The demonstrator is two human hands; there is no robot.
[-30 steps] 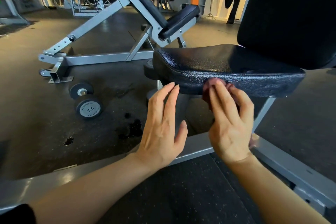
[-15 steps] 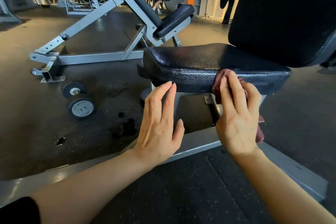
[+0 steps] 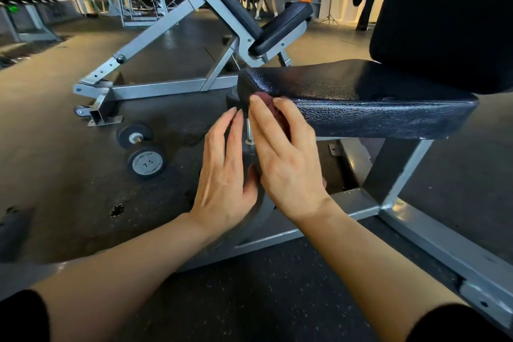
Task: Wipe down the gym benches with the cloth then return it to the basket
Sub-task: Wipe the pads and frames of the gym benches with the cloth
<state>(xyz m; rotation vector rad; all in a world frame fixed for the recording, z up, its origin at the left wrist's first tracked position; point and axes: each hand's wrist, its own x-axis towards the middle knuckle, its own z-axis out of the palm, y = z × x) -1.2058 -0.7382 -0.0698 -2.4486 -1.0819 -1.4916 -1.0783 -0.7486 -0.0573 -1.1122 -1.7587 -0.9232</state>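
Cloth (image 3: pixel 266 104) against bench (image 3: pixel 361 108) front edge

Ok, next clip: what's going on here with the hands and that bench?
A person is wiping a gym bench. The right hand presses a dark red cloth with straight fingers against the front edge of the black seat pad, near its left corner. The left hand hovers open beside it, holding nothing. A 7.5 dumbbell lies on the floor to the left. No basket is in view.

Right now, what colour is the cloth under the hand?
Dark red, maroon-like cloth, seen best in the head view.
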